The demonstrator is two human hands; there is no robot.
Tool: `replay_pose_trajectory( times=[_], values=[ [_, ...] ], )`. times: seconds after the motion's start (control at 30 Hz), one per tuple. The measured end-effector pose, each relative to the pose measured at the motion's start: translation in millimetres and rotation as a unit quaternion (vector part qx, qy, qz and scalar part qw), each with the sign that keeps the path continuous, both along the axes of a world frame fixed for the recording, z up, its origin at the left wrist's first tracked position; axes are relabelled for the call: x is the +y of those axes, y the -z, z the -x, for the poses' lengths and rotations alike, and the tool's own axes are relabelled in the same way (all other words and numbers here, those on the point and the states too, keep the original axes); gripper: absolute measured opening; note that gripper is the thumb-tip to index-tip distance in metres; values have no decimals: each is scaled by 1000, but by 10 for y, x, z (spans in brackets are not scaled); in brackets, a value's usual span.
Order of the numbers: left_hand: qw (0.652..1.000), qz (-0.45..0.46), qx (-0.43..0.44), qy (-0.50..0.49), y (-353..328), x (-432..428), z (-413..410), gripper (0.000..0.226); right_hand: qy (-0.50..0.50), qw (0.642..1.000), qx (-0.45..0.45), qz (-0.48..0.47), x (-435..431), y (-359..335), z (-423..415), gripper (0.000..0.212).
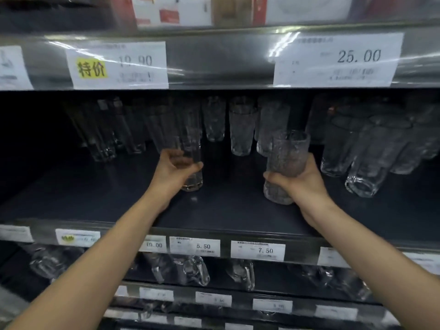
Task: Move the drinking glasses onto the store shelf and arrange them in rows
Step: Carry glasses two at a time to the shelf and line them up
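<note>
Both my hands reach into a dark store shelf [100, 194]. My left hand [172, 170] grips a tall clear straight glass [194, 179] that stands upright with its base on the shelf. My right hand [301, 178] grips a textured tumbler [287, 153] around its lower half, upright, with its base at or just above the shelf surface. Behind them stand rows of glasses: tall straight ones [112, 134] at the left rear, textured tumblers [241, 132] in the middle rear, and wider glasses [366, 160] at the right.
The upper shelf edge carries price tags [338, 60] close overhead. The front lip of this shelf holds small price labels [258, 250]. Below, a lower shelf holds glass mugs [195, 270]. Bare dark shelf surface lies at the front left.
</note>
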State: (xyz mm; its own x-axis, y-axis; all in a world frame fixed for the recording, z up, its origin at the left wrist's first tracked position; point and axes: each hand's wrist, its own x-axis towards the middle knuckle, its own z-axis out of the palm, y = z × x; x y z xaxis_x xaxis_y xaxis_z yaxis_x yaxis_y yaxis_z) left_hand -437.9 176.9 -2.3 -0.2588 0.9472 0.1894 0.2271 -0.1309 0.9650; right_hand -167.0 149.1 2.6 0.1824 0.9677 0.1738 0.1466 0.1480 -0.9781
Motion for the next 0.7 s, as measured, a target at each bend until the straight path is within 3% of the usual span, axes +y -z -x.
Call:
replay_pose_trajectory(
  times=[0.2,0.43,0.53,0.7],
  values=[
    [998,5,32,56,-6,250,170,57,-15,999,-32,6,170,38,57,70],
    [997,-17,66,27,74,415,258,49,39,994,-101,0,394,105,113,76],
    [997,-22,75,13,91,508,265,50,40,993,-112,9,503,118,109,69],
    [997,-7,79,-11,100,598,273,57,68,991,-112,19,600,170,109,94]
  ],
)
